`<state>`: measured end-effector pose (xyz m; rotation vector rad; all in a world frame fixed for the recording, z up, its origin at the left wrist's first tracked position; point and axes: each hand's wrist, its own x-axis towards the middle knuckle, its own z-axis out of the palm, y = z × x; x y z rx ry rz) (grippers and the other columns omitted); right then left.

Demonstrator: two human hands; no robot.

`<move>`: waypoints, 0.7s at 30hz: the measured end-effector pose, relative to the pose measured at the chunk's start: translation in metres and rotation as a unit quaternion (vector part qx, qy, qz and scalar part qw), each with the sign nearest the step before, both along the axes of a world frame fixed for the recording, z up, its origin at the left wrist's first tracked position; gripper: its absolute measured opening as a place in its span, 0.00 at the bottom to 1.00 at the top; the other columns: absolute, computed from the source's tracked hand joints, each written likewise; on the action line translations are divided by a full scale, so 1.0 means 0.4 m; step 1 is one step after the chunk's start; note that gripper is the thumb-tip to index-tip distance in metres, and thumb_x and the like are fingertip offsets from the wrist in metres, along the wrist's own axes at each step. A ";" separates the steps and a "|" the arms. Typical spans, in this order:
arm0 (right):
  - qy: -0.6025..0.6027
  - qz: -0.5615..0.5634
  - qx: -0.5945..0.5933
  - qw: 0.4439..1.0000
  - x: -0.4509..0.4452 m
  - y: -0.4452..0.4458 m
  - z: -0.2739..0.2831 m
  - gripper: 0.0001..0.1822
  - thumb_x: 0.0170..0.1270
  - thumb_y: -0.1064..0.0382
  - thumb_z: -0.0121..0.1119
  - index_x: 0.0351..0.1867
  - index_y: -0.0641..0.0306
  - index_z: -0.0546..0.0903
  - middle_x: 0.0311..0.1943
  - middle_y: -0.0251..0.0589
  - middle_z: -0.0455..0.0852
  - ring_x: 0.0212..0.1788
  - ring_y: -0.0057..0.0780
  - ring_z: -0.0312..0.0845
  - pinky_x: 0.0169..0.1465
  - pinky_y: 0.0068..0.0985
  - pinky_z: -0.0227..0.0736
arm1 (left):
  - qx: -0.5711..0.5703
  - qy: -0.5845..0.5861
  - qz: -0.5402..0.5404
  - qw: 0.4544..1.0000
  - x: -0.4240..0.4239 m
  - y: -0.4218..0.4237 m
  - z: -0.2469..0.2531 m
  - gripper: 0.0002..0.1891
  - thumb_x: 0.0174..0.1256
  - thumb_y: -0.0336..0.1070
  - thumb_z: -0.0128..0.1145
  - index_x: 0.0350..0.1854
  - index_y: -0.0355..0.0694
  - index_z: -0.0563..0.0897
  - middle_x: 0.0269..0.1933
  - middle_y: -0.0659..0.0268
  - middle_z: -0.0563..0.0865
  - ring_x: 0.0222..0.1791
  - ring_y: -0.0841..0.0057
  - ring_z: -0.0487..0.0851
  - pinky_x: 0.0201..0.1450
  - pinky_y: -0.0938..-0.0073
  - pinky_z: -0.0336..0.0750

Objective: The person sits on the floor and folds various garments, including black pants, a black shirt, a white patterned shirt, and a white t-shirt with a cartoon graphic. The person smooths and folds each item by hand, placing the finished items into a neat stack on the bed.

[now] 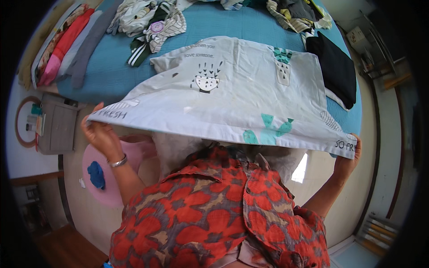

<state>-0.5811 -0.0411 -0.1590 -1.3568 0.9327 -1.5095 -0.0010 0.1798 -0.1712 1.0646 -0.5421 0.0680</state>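
Note:
A white cloth [241,87], printed with green cacti and lettering, is stretched out in front of me; it may be a pillowcase. My left hand [102,135] grips its near left corner. The near right corner is pinched in my right hand [348,160]. Between the hands the near edge runs nearly taut and hangs off the bed. The cloth's far part lies on the blue quilted bedcover [231,23], with wrinkles across it. Some of the fingers on both hands are hidden by the cloth.
Folded garments [67,43] are lined up on the bed's left. Crumpled clothes [157,26] and another heap [295,13] lie farther back. Folded black fabric [331,67] rests at the right. A pink stool [110,187] with a blue cloth [96,175] stands low on my left, near a grey cabinet [58,124].

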 end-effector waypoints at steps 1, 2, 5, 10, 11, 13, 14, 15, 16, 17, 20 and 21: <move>-0.017 0.006 -0.008 1.000 -0.021 0.001 0.005 0.13 0.63 0.69 0.50 0.48 0.66 0.74 0.42 0.40 0.79 0.44 0.27 0.76 0.51 0.25 0.71 | 0.015 -0.018 -0.009 1.000 -0.006 0.021 0.030 0.05 0.68 0.31 0.46 0.41 0.37 0.69 0.43 0.48 0.81 0.37 0.69 0.81 0.36 0.75 0.79; -0.032 0.012 -0.016 0.999 -0.036 0.007 0.008 0.13 0.64 0.67 0.49 0.49 0.66 0.73 0.43 0.40 0.79 0.45 0.28 0.75 0.52 0.26 0.71 | 0.002 -0.012 0.005 1.000 -0.017 0.047 0.063 0.06 0.68 0.33 0.47 0.40 0.37 0.69 0.39 0.51 0.81 0.37 0.70 0.81 0.35 0.75 0.79; -0.125 -0.089 0.054 0.987 -0.033 0.023 0.017 0.14 0.64 0.65 0.48 0.50 0.66 0.72 0.45 0.39 0.77 0.47 0.29 0.74 0.54 0.29 0.69 | 0.021 -0.073 -0.047 0.996 -0.030 0.085 0.130 0.05 0.64 0.32 0.49 0.31 0.38 0.70 0.27 0.62 0.74 0.29 0.77 0.76 0.27 0.77 0.73; -0.046 0.022 0.028 0.998 -0.132 0.018 -0.023 0.19 0.70 0.59 0.42 0.57 0.66 0.66 0.51 0.40 0.73 0.53 0.31 0.70 0.60 0.30 0.63 | 0.030 -0.057 -0.297 0.953 -0.009 0.115 0.126 0.09 0.66 0.37 0.54 0.39 0.40 0.70 0.22 0.68 0.71 0.17 0.84 0.66 0.18 0.85 0.61; -0.031 -0.057 0.043 0.997 -0.128 0.007 -0.021 0.18 0.69 0.59 0.43 0.56 0.65 0.68 0.49 0.39 0.74 0.52 0.30 0.71 0.58 0.29 0.64 | 0.042 -0.057 -0.280 0.957 -0.005 0.118 0.130 0.09 0.66 0.37 0.54 0.39 0.39 0.70 0.22 0.67 0.71 0.18 0.84 0.66 0.19 0.86 0.62; 0.014 -0.214 0.063 0.975 -0.025 -0.012 0.071 0.16 0.68 0.60 0.45 0.52 0.64 0.70 0.45 0.38 0.75 0.49 0.30 0.72 0.55 0.27 0.67 | 0.057 -0.048 -0.246 0.966 0.018 0.096 0.145 0.09 0.66 0.36 0.54 0.39 0.39 0.70 0.22 0.67 0.71 0.19 0.84 0.67 0.22 0.86 0.63; -0.084 -0.116 0.038 0.989 0.011 -0.015 0.112 0.17 0.66 0.59 0.49 0.53 0.64 0.71 0.45 0.39 0.77 0.48 0.29 0.74 0.54 0.27 0.69 | 0.074 -0.036 -0.238 0.968 0.027 0.088 0.152 0.08 0.65 0.34 0.53 0.40 0.38 0.70 0.25 0.65 0.73 0.24 0.82 0.70 0.28 0.85 0.66; -0.063 -0.067 0.017 0.996 0.038 -0.033 0.136 0.17 0.66 0.59 0.50 0.53 0.64 0.72 0.45 0.40 0.77 0.48 0.29 0.75 0.54 0.26 0.70 | 0.090 -0.026 -0.231 0.968 0.032 0.076 0.157 0.08 0.65 0.33 0.53 0.41 0.37 0.70 0.28 0.64 0.74 0.30 0.81 0.72 0.34 0.84 0.68; -0.043 -0.019 -0.006 0.999 0.063 -0.058 0.153 0.17 0.65 0.60 0.52 0.53 0.64 0.72 0.45 0.41 0.78 0.48 0.29 0.75 0.54 0.26 0.71 | 0.084 -0.010 -0.223 0.971 0.047 0.052 0.152 0.07 0.66 0.30 0.50 0.44 0.36 0.71 0.34 0.63 0.76 0.34 0.78 0.75 0.39 0.80 0.71; -0.022 0.029 -0.028 0.999 0.087 -0.090 0.161 0.17 0.65 0.61 0.53 0.53 0.64 0.73 0.45 0.42 0.78 0.48 0.28 0.76 0.53 0.26 0.72 | 0.061 0.004 -0.263 0.963 0.087 0.015 0.149 0.09 0.66 0.28 0.48 0.47 0.35 0.71 0.39 0.62 0.78 0.40 0.76 0.77 0.45 0.76 0.72; -0.009 0.129 -0.067 0.989 0.075 -0.310 0.181 0.19 0.64 0.61 0.54 0.54 0.66 0.73 0.47 0.44 0.79 0.49 0.30 0.77 0.54 0.27 0.72 | 0.067 -0.018 -0.252 0.965 0.203 -0.164 0.181 0.10 0.66 0.27 0.47 0.49 0.35 0.71 0.42 0.60 0.79 0.40 0.71 0.80 0.44 0.68 0.75; -0.014 0.165 -0.094 0.982 0.058 -0.402 0.187 0.21 0.64 0.60 0.55 0.56 0.66 0.72 0.49 0.43 0.79 0.50 0.32 0.76 0.56 0.28 0.70 | 0.026 -0.041 -0.248 0.967 0.222 -0.232 0.221 0.08 0.65 0.26 0.48 0.45 0.35 0.70 0.39 0.60 0.79 0.37 0.70 0.80 0.41 0.67 0.76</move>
